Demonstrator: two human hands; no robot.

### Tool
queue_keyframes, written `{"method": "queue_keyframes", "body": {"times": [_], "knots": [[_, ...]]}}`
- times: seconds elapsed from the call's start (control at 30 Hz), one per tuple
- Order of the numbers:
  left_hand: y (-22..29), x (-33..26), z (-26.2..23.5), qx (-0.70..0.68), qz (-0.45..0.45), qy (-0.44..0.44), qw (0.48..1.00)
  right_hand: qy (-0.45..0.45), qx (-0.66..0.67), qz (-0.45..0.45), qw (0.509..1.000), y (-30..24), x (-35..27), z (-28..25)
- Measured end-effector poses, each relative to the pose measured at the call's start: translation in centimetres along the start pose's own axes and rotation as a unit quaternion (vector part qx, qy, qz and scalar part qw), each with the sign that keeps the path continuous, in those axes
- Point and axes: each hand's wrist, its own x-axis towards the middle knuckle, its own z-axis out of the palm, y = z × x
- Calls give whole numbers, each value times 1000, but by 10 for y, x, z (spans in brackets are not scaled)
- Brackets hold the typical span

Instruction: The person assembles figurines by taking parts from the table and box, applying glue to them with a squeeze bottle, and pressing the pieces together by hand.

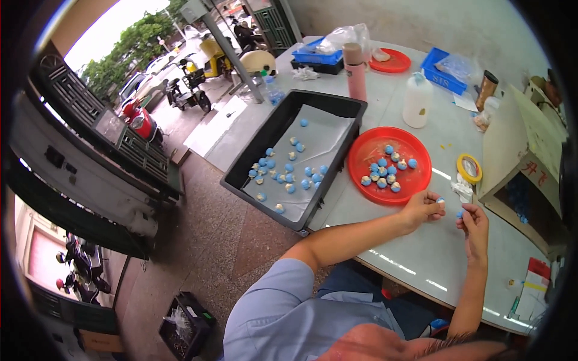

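Over the white tabletop, my left hand (423, 209) pinches a small blue-and-white piece (441, 201) between thumb and fingertips. My right hand (475, 227), a short way to its right, is closed on a small blue piece (460, 214). The two pieces are apart. Just beyond my left hand lies a round red tray (360, 139) with several small blue-and-cream balls (392, 170) in it. Left of it, a large black tray (241, 194) with a grey sheet inside carries several more such balls (289, 178), loosely scattered.
An open-fronted box (509, 129) stands right of my hands, with a yellow tape roll (469, 169) beside it. Farther back are a white bottle (416, 102), a pink bottle (355, 75) and a blue tray (442, 73). A black crate (188, 325) sits on the floor at lower left.
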Motion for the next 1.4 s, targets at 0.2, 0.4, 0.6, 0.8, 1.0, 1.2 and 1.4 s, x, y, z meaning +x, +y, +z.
{"method": "queue_keyframes", "body": {"times": [0.2,0.4,0.6,0.8,1.0,1.2,1.4], "knots": [[25,-14,-36,51,52,52,996,-89,248,61,963,8,12,51],[16,-3,-18,62,-8,18,998,-124,245,17,961,12,4,31],[14,-5,-17,60,-3,21,998,-55,214,51,974,0,-4,43],[15,-8,-12,88,-19,28,996,-25,138,0,990,16,-1,42],[14,-9,-14,98,-6,0,995,-26,181,4,983,8,-5,54],[12,-8,-13,111,-4,14,994,-33,76,10,997,9,-5,52],[15,-8,-14,103,-25,8,994,-25,33,9,999,8,-7,57]]}}
